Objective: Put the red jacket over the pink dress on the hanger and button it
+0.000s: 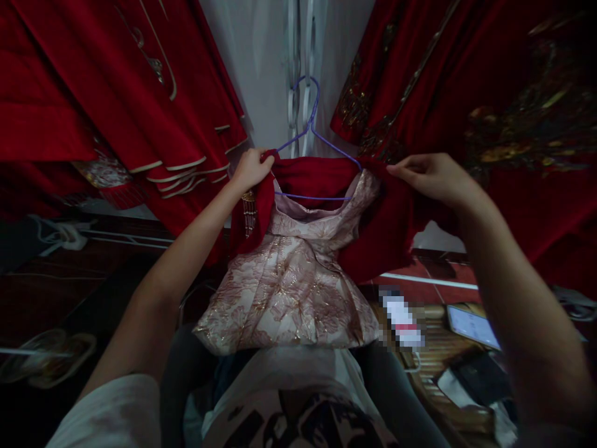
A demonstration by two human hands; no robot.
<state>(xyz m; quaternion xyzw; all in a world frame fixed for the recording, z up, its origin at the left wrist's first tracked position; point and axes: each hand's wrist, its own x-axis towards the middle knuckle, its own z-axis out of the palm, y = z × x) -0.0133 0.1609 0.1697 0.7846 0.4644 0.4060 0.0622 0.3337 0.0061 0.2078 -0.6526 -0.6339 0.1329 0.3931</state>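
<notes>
White wall [259, 56] is seen behind the dress [289, 292], flanked by hung fabric: red garments with pale trim [69, 81] to the left of the dress, red garments with gold embroidery [420, 93] to its right. Lighting dim. Dress is pale pink with a metallic floral pattern; it is hung on a purple hanger [310, 124], which is hooked onto white loops [308, 50] above the dress. Hem is spread out in front of the wearer's body; whether the lap is touched cannot be told.

Red cloth [382, 218] is draped behind the dress neckline and down both its sides. Beaded tassel [249, 211] is seen on the cloth, left of the dress bodice. Cloth is pinched by the left hand [254, 168] at the upper left of the dress, fingers closed on the edge. Cloth is also pinched by the right hand [429, 177], upper right of the dress, at thumb and fingertips.

Slatted worktop [431, 367] is placed right of the dress hem. On it: pixelated item [403, 320] nearest the dress, phone [473, 325] farther right, dark pouch [480, 376] below the phone. Red tiled floor [429, 267] is partly visible beyond the worktop.
</notes>
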